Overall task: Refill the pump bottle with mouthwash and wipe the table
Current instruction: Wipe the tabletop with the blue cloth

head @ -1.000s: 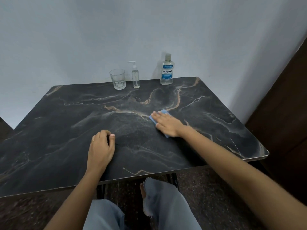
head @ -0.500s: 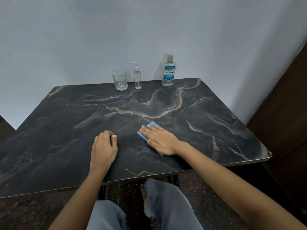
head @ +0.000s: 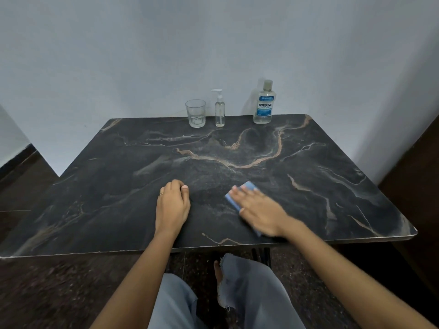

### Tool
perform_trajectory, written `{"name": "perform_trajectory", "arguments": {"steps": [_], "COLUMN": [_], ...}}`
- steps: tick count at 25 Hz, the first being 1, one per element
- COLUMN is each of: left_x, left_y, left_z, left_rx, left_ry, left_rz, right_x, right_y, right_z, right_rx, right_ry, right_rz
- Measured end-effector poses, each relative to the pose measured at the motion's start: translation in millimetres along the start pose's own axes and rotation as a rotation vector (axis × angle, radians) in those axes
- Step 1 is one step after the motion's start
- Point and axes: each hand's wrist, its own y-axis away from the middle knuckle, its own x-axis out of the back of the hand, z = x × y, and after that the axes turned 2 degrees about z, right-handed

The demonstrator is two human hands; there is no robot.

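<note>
Since the frame one second earlier, the right hand [head: 259, 210] and the blue cloth [head: 247, 187] have been drawn back from mid-surface toward the near edge; the left hand [head: 173, 205] has not shifted.

The left hand is rested on the dark surface [head: 332, 174] with its fingers curled under and nothing held, judged to be a brace for the body during wiping. The glass [head: 195, 113], the pump bottle [head: 219, 110] and, well to the right, the mouthwash bottle [head: 264, 103] are stood upright along the far edge, against the wall (presumably parked clear of the wiping path). The cloth is pressed flat beneath the straight fingers of the right hand, so that pressure is spread across it.

Most of the cloth is covered by the palm. The right hand is blurred by motion. The fill level of the pump bottle cannot be determined. The near left corner of the surface is cut off.
</note>
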Motion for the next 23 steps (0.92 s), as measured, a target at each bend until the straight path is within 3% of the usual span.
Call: {"name": "perform_trajectory", "arguments": {"steps": [2, 4, 7, 9, 11, 13, 15, 17, 19, 21, 23], "left_x": [2, 5, 13, 25, 38, 45, 44, 39, 38, 40, 40], "left_y": [0, 1, 4, 7, 7, 4, 0, 0, 5, 8, 8], "left_z": [-1, -1, -5, -17, -37, -51, -49, -42, -40, -44, -44], "left_rx": [0.041, 0.108, 0.178, 0.151, 0.101, 0.123, 0.161, 0.121, 0.062, 0.051, 0.063], "left_ry": [0.045, 0.099, 0.173, 0.138, 0.061, 0.073, 0.073, -0.018, -0.068, -0.066, -0.059], "left_rz": [0.026, 0.065, 0.097, 0.075, 0.048, 0.077, 0.105, 0.076, 0.041, 0.032, 0.043], "right_x": [-9, -6, 4, 8, 5, -5, -13, -11, -4, 3, -4], "right_y": [-3, -29, -72, -77, -60, -34, -19, -31, -63, -88, -95], "right_z": [-39, -46, -23, -1, -3, -36, -70, -65, -38, -16, -35], "right_rx": [0.156, 0.159, -0.071, -0.288, -0.367, -0.254, -0.018, 0.125, 0.026, -0.228, -0.239], "right_ry": [-0.026, -0.050, -0.042, -0.051, -0.056, -0.007, 0.006, 0.004, -0.005, -0.008, 0.024], "right_rz": [-0.012, -0.051, -0.092, -0.049, -0.050, -0.050, 0.003, -0.021, -0.075, -0.053, -0.056]}}
